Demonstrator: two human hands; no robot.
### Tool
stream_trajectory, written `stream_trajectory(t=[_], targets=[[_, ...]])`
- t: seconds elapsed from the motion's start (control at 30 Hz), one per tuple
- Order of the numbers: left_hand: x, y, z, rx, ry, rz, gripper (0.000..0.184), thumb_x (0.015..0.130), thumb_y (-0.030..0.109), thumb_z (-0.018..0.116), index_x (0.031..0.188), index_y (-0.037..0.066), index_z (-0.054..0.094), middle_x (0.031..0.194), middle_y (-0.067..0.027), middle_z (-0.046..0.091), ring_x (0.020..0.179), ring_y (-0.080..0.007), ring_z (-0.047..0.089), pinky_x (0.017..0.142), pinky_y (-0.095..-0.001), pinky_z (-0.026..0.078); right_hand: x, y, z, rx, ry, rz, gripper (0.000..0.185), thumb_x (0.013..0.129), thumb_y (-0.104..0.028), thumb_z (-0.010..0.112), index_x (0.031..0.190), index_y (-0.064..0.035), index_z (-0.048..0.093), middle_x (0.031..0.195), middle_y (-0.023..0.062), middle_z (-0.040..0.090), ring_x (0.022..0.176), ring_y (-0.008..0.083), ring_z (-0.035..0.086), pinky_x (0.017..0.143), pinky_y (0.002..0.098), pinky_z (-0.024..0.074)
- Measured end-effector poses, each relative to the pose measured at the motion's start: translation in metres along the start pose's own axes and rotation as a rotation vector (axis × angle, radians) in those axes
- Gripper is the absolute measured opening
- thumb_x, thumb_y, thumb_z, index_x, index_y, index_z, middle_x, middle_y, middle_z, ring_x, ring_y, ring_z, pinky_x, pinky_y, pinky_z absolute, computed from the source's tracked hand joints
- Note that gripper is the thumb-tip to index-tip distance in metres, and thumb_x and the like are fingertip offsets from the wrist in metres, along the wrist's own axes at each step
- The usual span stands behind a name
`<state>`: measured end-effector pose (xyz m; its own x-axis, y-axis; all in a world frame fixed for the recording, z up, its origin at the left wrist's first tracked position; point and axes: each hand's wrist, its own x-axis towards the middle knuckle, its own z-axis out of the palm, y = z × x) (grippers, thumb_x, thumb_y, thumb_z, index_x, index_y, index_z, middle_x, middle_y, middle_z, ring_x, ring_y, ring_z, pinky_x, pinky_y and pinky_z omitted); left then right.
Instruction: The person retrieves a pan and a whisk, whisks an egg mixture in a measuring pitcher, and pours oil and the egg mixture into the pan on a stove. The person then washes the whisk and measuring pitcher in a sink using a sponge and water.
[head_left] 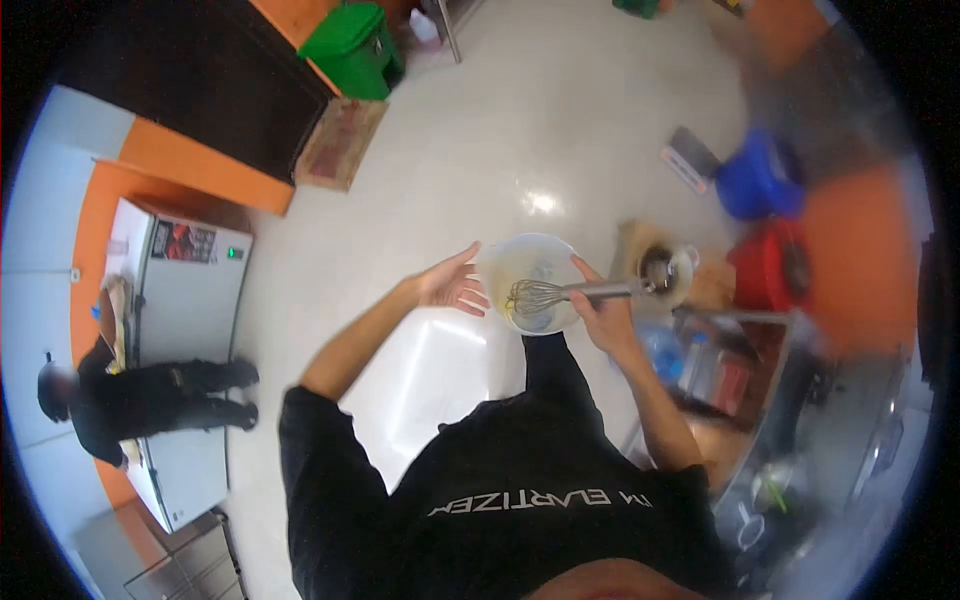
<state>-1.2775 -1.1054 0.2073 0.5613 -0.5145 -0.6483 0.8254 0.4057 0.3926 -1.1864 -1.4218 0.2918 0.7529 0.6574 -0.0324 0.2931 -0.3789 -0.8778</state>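
Note:
A white bowl (pixel 497 262) is held up in front of my body, with some pale yellowish stuff inside. A metal whisk (pixel 600 289) lies across it, its wires in the bowl and its handle sticking out over the right rim. My right hand (pixel 606 318) grips the whisk handle together with the bowl's right rim. On the opposite side, my left hand (pixel 452 284) is open with fingers spread, close beside the bowl's left rim; whether the fingertips touch it I cannot tell.
To the right stand a shelf (pixel 740 370) with containers, a red tub (pixel 768 268) and a blue tub (pixel 758 175). Far left, a co-worker (pixel 150 405) leans at a white chest freezer (pixel 190 300). A green bin (pixel 352 50) and a mat (pixel 342 143) lie ahead on the left.

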Motion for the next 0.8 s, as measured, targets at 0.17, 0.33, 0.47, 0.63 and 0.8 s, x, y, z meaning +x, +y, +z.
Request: stream_trajectory(t=[0.17,0.33,0.47,0.63,0.8], targets=[[0.007,0.014,-0.120,-0.279,0.779,0.782,0.067,0.099,0.048,0.050,0.150,0.007,0.033,0.136,-0.0219,0.052,0.119,-0.0311,0.057,0.103,-0.0448,0.048,0.175,0.046,-0.030,0.350,0.313,0.305,0.037,0.100,-0.020,0.055,0.135,-0.0076,0.053,0.084,0.0014,0.060,0.073,0.0094,0.053,0.064,0.0249,0.0447],[0.015,-0.124,-0.192,-0.128,1.261,0.223,0.051,0.098,0.042,0.053,0.135,0.008,0.051,0.105,-0.0134,0.067,0.092,-0.0266,0.065,0.076,-0.0414,0.054,0.361,0.045,-0.081,0.445,0.454,0.179,0.026,0.101,-0.018,0.053,0.123,-0.0056,0.052,0.088,0.0024,0.055,0.073,0.0091,0.051,0.064,0.0247,0.0438],[0.040,-0.068,-0.180,-0.135,1.096,-0.271,0.050,0.096,0.041,0.055,0.133,0.007,0.053,0.110,-0.0173,0.065,0.099,-0.0304,0.063,0.083,-0.0440,0.051,0.520,0.047,-0.106,0.380,0.436,0.105,0.026,0.101,-0.019,0.054,0.123,-0.0054,0.050,0.086,0.0022,0.052,0.074,0.0097,0.049,0.066,0.0252,0.0432],[0.133,0.115,-0.280,0.246,0.896,-0.329,0.050,0.094,0.040,0.056,0.131,0.007,0.056,0.115,-0.0222,0.063,0.108,-0.0351,0.060,0.092,-0.0474,0.046,0.732,0.075,-0.121,0.421,0.374,0.124,0.026,0.100,-0.023,0.055,0.118,-0.0044,0.051,0.084,0.0014,0.049,0.078,0.0107,0.048,0.070,0.0272,0.0425],[0.236,0.458,-0.478,1.111,1.021,0.230,0.049,0.092,0.038,0.058,0.129,0.006,0.059,0.121,-0.0271,0.061,0.116,-0.0398,0.057,0.101,-0.0507,0.042,0.915,0.061,-0.159,0.240,0.309,0.098,0.025,0.102,-0.020,0.053,0.123,-0.0078,0.046,0.088,0.0025,0.051,0.079,0.0105,0.050,0.074,0.0263,0.0434]])
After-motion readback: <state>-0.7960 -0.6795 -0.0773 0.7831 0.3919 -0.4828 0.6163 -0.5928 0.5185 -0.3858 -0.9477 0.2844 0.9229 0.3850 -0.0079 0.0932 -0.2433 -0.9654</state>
